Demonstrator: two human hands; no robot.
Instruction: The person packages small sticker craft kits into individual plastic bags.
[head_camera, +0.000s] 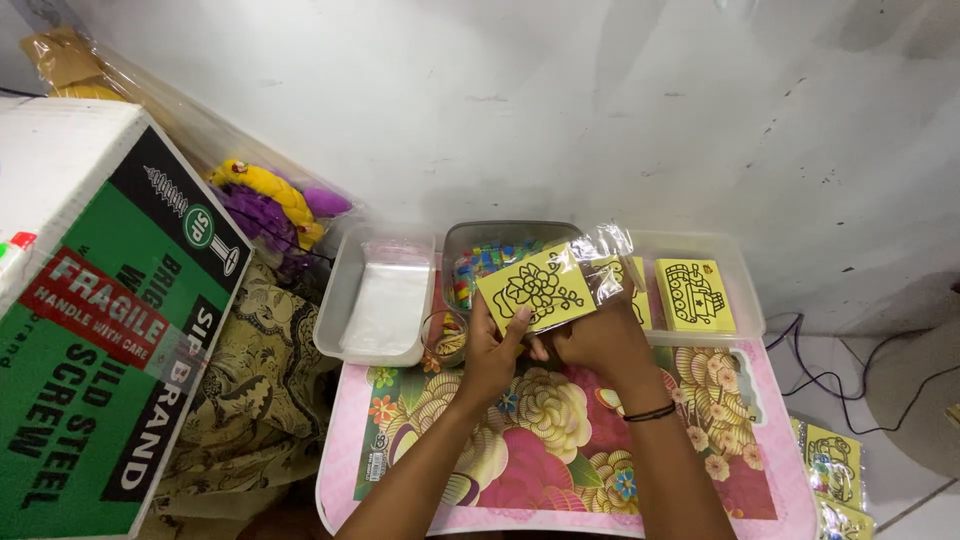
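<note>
1. Both hands are up over the far part of the desk (400, 400), close together, working one small yellow card (536, 289) between them.
2. The left hand (492, 352) pinches the card's near edge, thumb on the face, fingers curled behind it.
3. The right hand (598, 335) sits just beside the left, fingers closed on the clear plastic sleeve (603, 262) that wraps the card's right end; a dark band (650, 412) circles that wrist.
4. The card is tilted, its black line drawing of a flower facing the camera, held above the desk and in front of the trays.
5. Behind the card, a grey tub (470, 236) holds something many-coloured; too small to tell what.
6. Right of it, a clear tray (745, 290) carries a stack of yellow cards (695, 296) with a black vehicle drawing on top.
7. Left, another clear tray (335, 320) holds a pile of clear plastic bags (385, 305).
8. Just near the left hand, a small glass jar (444, 338) stands on the desk, between the trays.
9. The desk itself is pink with a big flower print.
10. Far left, a green and white cardboard box (90, 330) looms large; beside it a patterned cloth (250, 400), and beyond that, purple and yellow stuff in a plastic bag (270, 205) against the white wall (600, 100).
11. Near right, on the floor (940, 510), more bagged yellow cards (835, 470) and a dark cable (850, 385).
</note>
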